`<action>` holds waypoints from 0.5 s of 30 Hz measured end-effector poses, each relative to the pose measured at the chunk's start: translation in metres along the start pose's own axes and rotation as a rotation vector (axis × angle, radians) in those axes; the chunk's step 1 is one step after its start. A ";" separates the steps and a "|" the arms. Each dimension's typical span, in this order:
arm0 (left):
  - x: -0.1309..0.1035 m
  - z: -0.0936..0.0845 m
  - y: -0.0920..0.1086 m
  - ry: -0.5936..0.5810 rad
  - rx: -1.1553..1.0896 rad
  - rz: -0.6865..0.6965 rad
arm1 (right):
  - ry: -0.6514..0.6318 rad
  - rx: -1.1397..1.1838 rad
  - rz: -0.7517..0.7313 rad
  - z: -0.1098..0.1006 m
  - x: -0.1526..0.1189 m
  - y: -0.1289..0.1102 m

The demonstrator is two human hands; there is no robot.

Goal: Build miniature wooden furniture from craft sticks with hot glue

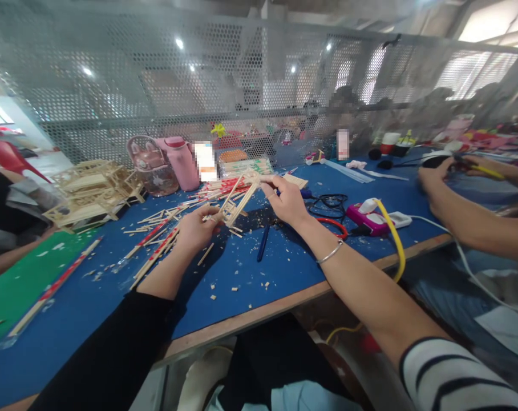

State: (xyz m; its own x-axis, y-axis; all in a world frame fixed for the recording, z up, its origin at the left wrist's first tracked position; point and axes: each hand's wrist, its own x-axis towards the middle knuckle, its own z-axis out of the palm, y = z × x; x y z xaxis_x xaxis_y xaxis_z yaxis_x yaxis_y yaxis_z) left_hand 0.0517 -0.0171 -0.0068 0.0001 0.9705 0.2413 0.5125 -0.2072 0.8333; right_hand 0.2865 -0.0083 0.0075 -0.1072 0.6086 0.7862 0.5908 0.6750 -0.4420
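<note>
A small frame of thin wooden sticks [241,204] is held tilted above the blue table, its upper end to the right. My left hand [195,229] pinches its lower left end between thumb and fingers. At the upper right end, my right hand [288,203] has its fingers closed on the frame; whether a small piece is also between the fingertips I cannot make out. Below my right hand lies a dark blue pen-like tool [263,242]. Loose wooden sticks [158,246], some in red-marked wrapping, lie beside and behind my left hand.
Stacked stick models [94,191] stand at the left, near a pink bottle [182,164] and a green mat [32,279]. A magenta power strip [365,220] with a yellow cable [393,234] sits at the right. A co-worker's hands [434,174] are beyond it. A perforated metal screen [165,85] rises behind.
</note>
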 end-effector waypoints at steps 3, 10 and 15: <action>0.001 -0.005 0.001 0.072 0.116 0.136 | -0.047 -0.012 0.062 -0.001 0.000 -0.002; 0.004 -0.016 0.001 0.221 0.519 0.463 | -0.204 -0.066 0.203 0.009 -0.003 0.013; 0.013 -0.011 -0.008 0.211 0.545 0.474 | -0.267 -0.050 0.283 0.020 -0.007 0.023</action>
State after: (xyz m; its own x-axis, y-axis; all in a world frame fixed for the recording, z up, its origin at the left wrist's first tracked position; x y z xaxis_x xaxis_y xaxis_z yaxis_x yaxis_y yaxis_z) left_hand 0.0385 -0.0046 -0.0046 0.1903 0.7367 0.6489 0.8511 -0.4532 0.2650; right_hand 0.2850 0.0113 -0.0162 -0.1353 0.8593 0.4933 0.6644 0.4480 -0.5982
